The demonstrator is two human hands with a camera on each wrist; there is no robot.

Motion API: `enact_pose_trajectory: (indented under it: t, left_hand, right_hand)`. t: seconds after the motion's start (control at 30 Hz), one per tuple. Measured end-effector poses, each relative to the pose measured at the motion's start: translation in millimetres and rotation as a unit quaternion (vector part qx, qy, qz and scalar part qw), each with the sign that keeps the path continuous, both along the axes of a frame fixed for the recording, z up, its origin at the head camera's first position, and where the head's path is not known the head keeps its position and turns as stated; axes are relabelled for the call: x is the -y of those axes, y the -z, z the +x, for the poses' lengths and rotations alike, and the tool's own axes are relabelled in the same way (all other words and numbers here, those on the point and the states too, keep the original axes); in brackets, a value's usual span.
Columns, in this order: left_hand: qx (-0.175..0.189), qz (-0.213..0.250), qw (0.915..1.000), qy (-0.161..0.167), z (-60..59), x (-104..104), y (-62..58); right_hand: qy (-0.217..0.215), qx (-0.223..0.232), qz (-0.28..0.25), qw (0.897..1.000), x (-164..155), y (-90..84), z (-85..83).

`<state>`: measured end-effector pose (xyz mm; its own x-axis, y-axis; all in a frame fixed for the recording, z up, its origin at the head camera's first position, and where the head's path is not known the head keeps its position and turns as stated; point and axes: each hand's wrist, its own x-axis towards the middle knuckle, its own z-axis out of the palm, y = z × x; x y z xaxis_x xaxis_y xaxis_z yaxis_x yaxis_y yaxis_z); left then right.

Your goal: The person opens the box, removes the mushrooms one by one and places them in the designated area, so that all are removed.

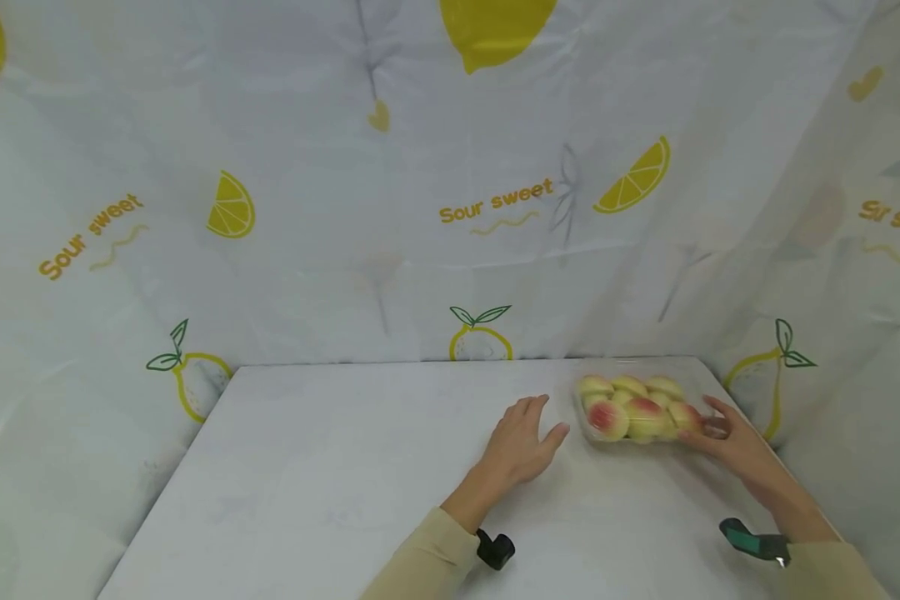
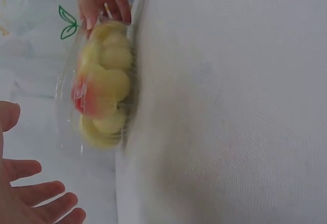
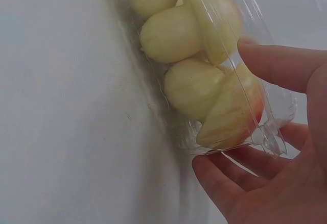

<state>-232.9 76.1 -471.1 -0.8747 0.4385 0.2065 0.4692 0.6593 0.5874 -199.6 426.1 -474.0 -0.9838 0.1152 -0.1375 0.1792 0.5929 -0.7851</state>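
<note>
A clear plastic clamshell box (image 1: 587,427) full of peaches (image 1: 647,417) is at the far right of the table in the head view. The peaches are pale yellow, some with a red blush. My right hand (image 1: 735,450) holds the box by its right end. In the right wrist view its thumb (image 3: 276,63) lies against the clear wall, and the fingers (image 3: 219,183) curl round the end near the bottom edge. To the left of the box, my left hand (image 1: 521,446) hovers with fingers spread and nothing in it, a short gap from the plastic.
The white table (image 1: 307,467) ends at a straight back edge, just behind the box. Beyond it hangs a pale curtain (image 1: 307,275) printed with lemons and lettering. Black straps or mounts (image 1: 497,552) sit at both wrists, below the tan sleeves.
</note>
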Motion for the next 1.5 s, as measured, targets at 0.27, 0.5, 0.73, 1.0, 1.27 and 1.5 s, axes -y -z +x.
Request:
enact_pose_trajectory:
  t: [0.27, 0.5, 0.73, 1.0, 1.27, 1.5]
  left_hand:
    - [0.028, 0.051, 0.9983, -0.004, -7.3, -22, 2.7]
    - [0.069, 0.066, 0.9953, -0.016, -11.7, -42, 10.2]
    - [0.086, 0.063, 0.9941, -0.020, -15.4, -54, 23.5]
    - [0.094, 0.090, 0.9914, -0.014, -19.3, -59, 29.5]
    - [0.108, 0.135, 0.9848, -0.018, -18.5, -59, 32.4]
    - [0.089, 0.157, 0.9832, -0.025, -17.0, -51, 33.1]
  right_hand:
    - [-0.009, -0.009, 0.011, 1.000, -1, 0.4, -0.3]
    - [-0.015, -0.010, -0.003, 1.000, -2, 1.6, 1.1]
    - [-0.017, -0.015, -0.015, 1.000, 3, 3.5, 3.1]
    - [-0.023, -0.017, -0.013, 1.000, 5, 1.1, 4.6]
    - [-0.026, -0.015, -0.027, 0.999, 14, -1.3, 5.8]
    - [-0.031, -0.017, -0.029, 0.999, 27, -1.7, 4.7]
